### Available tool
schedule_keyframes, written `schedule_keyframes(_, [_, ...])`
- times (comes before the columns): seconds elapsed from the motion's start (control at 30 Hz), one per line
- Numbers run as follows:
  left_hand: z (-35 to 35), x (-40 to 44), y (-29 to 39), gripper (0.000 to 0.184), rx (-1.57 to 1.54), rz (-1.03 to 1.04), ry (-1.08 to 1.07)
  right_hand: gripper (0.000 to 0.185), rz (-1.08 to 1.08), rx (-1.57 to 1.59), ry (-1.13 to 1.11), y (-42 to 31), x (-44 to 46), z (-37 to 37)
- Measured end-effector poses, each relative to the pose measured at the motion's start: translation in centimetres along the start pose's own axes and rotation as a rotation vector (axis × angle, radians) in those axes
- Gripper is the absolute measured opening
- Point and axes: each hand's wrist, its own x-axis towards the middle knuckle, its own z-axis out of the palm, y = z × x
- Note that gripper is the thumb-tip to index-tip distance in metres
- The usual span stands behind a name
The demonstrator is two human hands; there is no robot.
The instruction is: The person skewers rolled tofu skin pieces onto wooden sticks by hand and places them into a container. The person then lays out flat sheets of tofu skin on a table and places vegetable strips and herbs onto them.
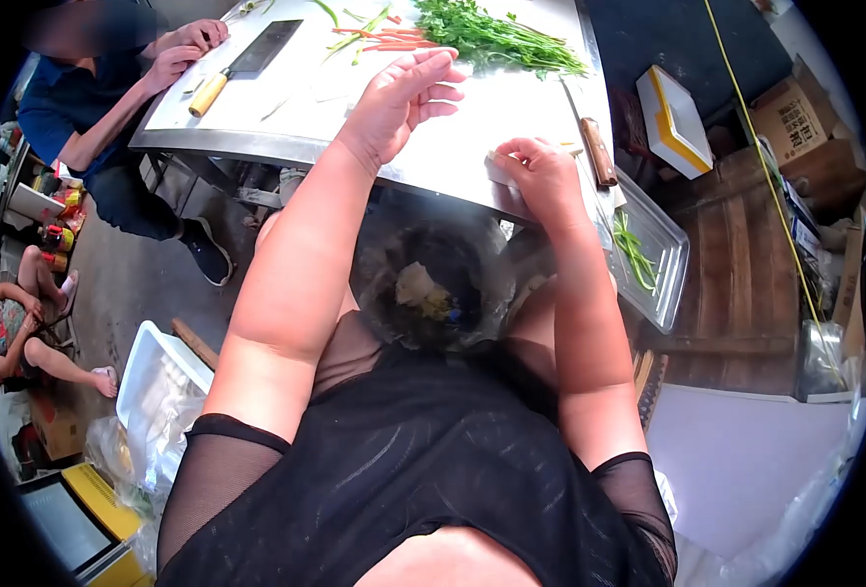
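My left hand (404,103) is above the white tabletop (306,112), fingers apart and slightly curled, with nothing visible in it. Just beyond it lie orange strips that look like carrot (389,41), thin green strips (358,41) and a bunch of leafy green herbs (497,39). At the table's near edge, the fingers of my right hand (543,178) are pinched together. A small pale piece (501,168) shows by the fingertips, but its kind is unclear. To the right of that hand is a knife with a brown wooden handle (597,152).
A cleaver (265,47) lies near another person's hands (186,51) at the far left. Below the table edge, between my legs, is a plastic-lined bin (374,264) with scraps. A clear tray (670,293) holding green strips (634,252) stands at right. Another person sits far left.
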Motion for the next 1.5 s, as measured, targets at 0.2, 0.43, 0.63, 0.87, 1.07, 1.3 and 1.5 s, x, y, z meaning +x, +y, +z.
schedule_keyframes(0.2, [1.7, 0.7, -0.8, 0.044, -0.041, -0.005, 0.011, 0.018, -0.332, -0.437, 0.153, 0.7, 0.3, 0.5])
schedule_keyframes(0.43, [1.7, 1.2, -2.2, 0.039, -0.004, -0.088, -0.008, 0.026, -0.321, -0.586, 0.203, 2.8, 1.5, 1.7])
schedule_keyframes(0.63, [2.8, -0.5, -4.2, 0.045, 0.388, -0.376, -0.066, 0.036, 0.211, 0.725, 0.061, 1.0, 1.3, 0.7])
schedule_keyframes(0.87, [4.5, -1.7, -5.4, 0.035, 0.208, -0.352, 0.022, 0.035, 0.228, 0.972, 0.032, -0.6, -0.6, 0.6])
schedule_keyframes(1.07, [2.5, -0.7, -4.4, 0.03, 0.386, -0.153, 0.046, 0.028, -0.063, -0.586, 0.433, 3.8, -3.6, -3.5])
schedule_keyframes(1.3, [1.2, -0.3, -5.2, 0.027, 1.473, 0.152, 0.01, 0.02, 0.051, -0.793, 0.284, 5.9, -5.3, -3.7])
schedule_keyframes(1.5, [0.8, 0.4, -5.0, 0.026, 1.396, 0.022, 0.043, 0.015, -0.068, -0.187, 0.203, 0.4, -9.2, -3.0])
